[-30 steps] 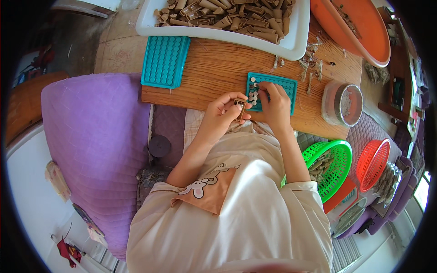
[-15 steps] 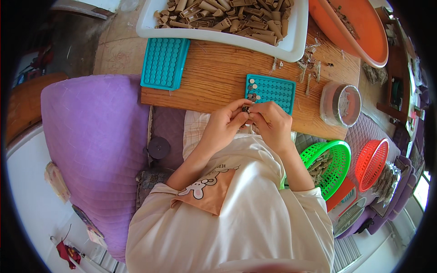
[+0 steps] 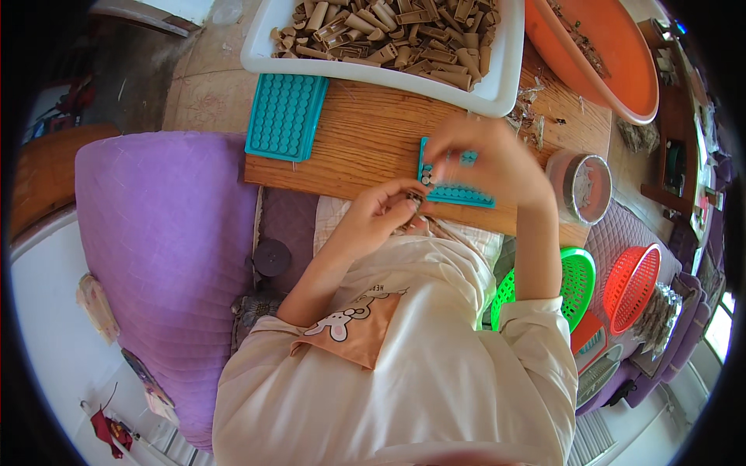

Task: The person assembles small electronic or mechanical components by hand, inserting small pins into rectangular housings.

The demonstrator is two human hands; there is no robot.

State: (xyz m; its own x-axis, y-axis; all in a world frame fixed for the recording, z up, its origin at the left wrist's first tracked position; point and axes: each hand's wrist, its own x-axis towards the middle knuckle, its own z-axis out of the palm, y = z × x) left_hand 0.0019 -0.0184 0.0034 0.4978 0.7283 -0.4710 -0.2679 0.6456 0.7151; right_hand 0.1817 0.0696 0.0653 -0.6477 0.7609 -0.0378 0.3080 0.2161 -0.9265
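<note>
Brown casing [image 3: 415,200], small, sits in the left hand [image 3: 376,215], just off the near edge of the wooden surface [image 3: 365,124]. Left fingers closed around it, thumb on top; inside details too small and blurred to tell. Right hand [image 3: 497,159] raised over the near teal tray [image 3: 464,196], motion-blurred, fingers bent; can't tell if they grip anything. It hides much of that tray. Small round discs [image 3: 427,177] in the tray's left part, near the left fingertips. Second teal tray [image 3: 286,116] at left of surface, rows of round cells, well apart from the hands. White tub [image 3: 381,78] at far side, heaped with brown pieces [image 3: 388,31]. Orange basin [image 3: 633,70] right of tub, tilted, dark scraps inside. Loose scraps [image 3: 528,113] on surface below basin. Clear round container [image 3: 561,177] near surface's right edge. Green basket [image 3: 579,283] beside right forearm, partly hidden by it; red basket [image 3: 633,287] right of that. Purple quilted cover [image 3: 163,272] at left.
</note>
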